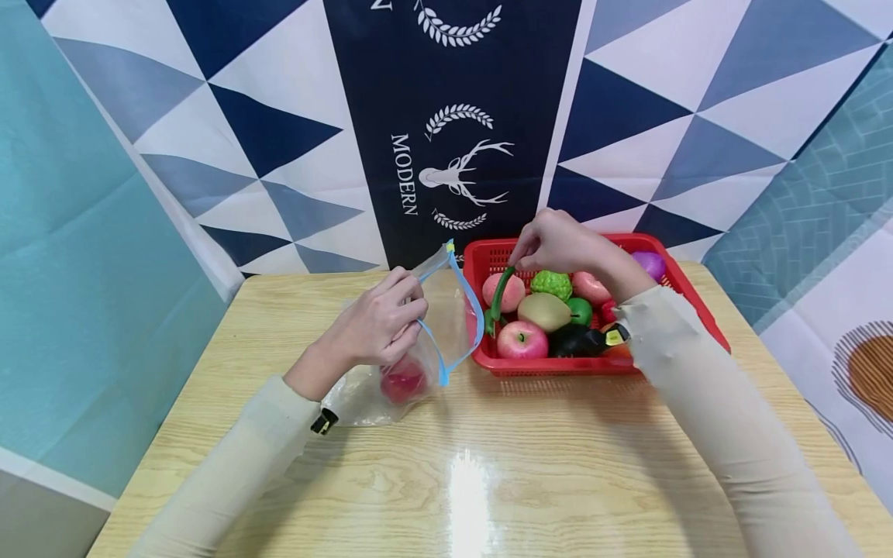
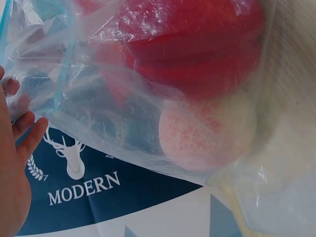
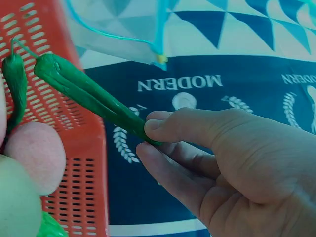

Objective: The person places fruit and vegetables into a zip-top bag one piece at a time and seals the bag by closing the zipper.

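Observation:
My left hand (image 1: 387,319) grips the rim of a clear zip bag (image 1: 446,298) with a blue seal, holding it upright with its mouth spread. Inside the bag lie a lobed red thing (image 2: 197,44), its kind unclear through the plastic, and a pinkish-white peach (image 2: 207,133). My right hand (image 1: 554,242) pinches the tip of a long green chili pepper (image 3: 91,91) between thumb and fingers, over the left end of the red basket (image 1: 516,364). The pepper hangs stem-end down, and its stem crosses that of a second green pepper (image 3: 16,86) in the basket.
Toy produce fills the basket: an apple (image 1: 522,341), a peach (image 1: 504,291), a tan mango-like fruit (image 1: 544,311), an eggplant (image 1: 575,341) and several others. Everything stands on a wooden table (image 1: 391,488). A patterned cloth (image 1: 279,101) hangs right behind it.

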